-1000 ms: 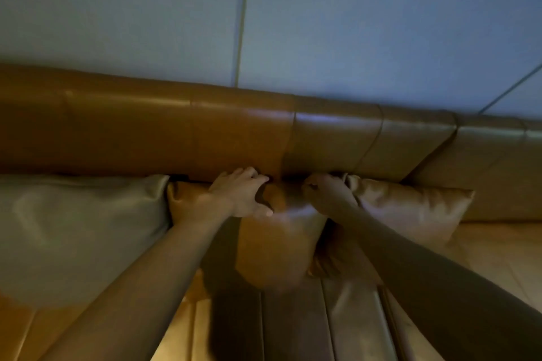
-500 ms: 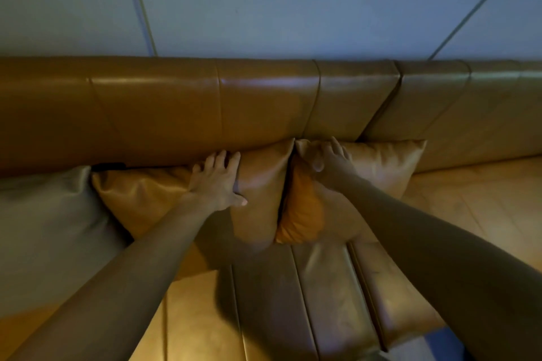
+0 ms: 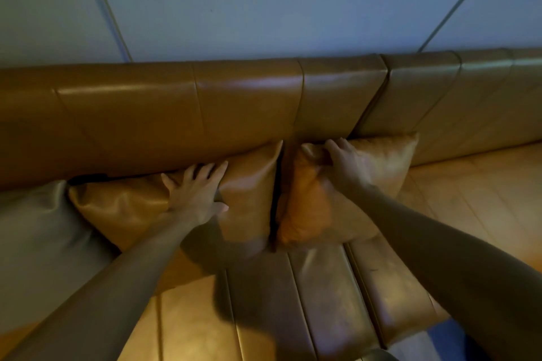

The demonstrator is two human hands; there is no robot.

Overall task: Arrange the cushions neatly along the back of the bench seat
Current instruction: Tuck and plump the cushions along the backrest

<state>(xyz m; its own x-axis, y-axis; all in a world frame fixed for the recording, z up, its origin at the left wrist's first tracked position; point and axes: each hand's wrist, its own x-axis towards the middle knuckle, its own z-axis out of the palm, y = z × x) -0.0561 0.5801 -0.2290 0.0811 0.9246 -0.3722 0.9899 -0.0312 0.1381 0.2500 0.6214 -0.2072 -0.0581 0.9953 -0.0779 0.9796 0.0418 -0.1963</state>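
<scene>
The bench (image 3: pixel 322 296) is upholstered in glossy tan leather, its seat stitched into long panels running toward the viewer. Its padded backrest (image 3: pixel 176 114) spans the frame from 9 o'clock to 3 o'clock, divided by vertical seams. Behind it, at 12 o'clock, stands a pale blue-grey wall (image 3: pixel 264 0) crossed by thin diagonal joint lines. Lighting is dim, and arm shadows fall on the seat.

Three cushions lean against the backrest:
- The grey cushion (image 3: pixel 35 243) sits at 9 o'clock, partly cut by the frame edge.
- The tan cushion (image 3: pixel 123 208) stands just right of it, the two touching; its right corner points up along the backrest.
- The orange-tan cushion (image 3: pixel 381 161) stands at 2 o'clock from frame centre, separated from the tan cushion by a narrow dark gap.

The left hand (image 3: pixel 196 193) lies flat and open on the tan cushion's upper face, fingers spread and pointing to 12 o'clock, pressing the fabric. The right hand (image 3: pixel 346 161) is closed on the upper left corner of the orange-tan cushion, bunching the fabric under the fingers. Both bare forearms enter from the lower corners of the frame.

At 5 o'clock, past the seat's front edge, a strip of bluish floor (image 3: pixel 434 343) shows.
</scene>
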